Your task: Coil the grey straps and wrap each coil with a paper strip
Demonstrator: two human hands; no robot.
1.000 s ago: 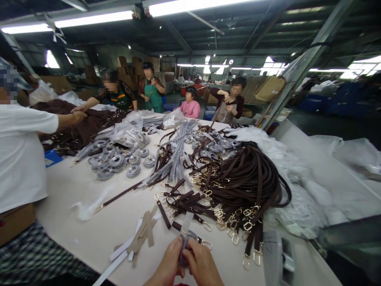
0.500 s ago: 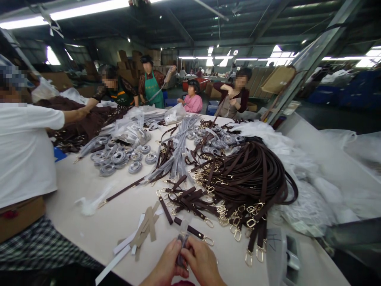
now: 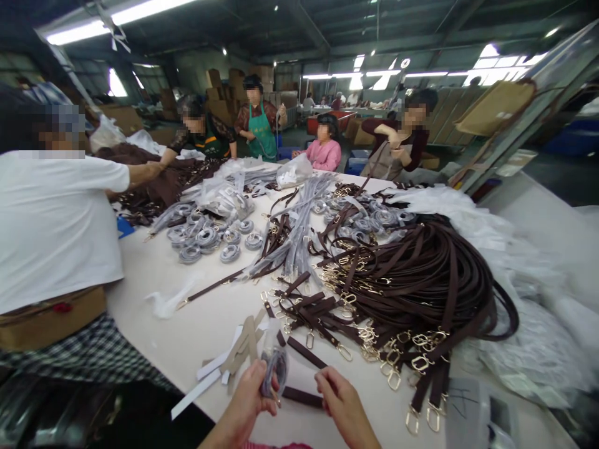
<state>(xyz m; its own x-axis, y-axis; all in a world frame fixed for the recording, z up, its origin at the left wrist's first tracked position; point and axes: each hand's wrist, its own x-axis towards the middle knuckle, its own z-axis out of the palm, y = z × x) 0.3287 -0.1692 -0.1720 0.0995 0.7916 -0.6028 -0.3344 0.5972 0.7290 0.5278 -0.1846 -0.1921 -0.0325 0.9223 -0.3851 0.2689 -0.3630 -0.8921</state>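
Observation:
My left hand [image 3: 253, 396] is closed around a coiled strap in clear plastic wrap [image 3: 274, 368], with a small gold-coloured bit of metal showing at its lower edge. To the right, apart from the coil, is my right hand [image 3: 346, 402] with its fingers curled in and thumb near the index finger. A short dark brown strap [image 3: 302, 396] runs between the two hands and ends behind my right fingers; whether they grip it is hidden. Just beyond lies another dark brown strap [image 3: 306, 352]. Paper and card strips [image 3: 234, 355] are beside my left hand.
A large pile of brown straps [image 3: 421, 280] with gold clasps fills the right side. Wrapped coils [image 3: 206, 238] and long wrapped straps [image 3: 302, 231] lie farther back. A plastic box [image 3: 468, 411] stands front right. Several co-workers surround the table [image 3: 159, 349], one in a white shirt [image 3: 56, 231] at left.
My hands were together on the wrapped strap; now my right hand has moved away to the right and the coil stays in my left. The view has swung somewhat left.

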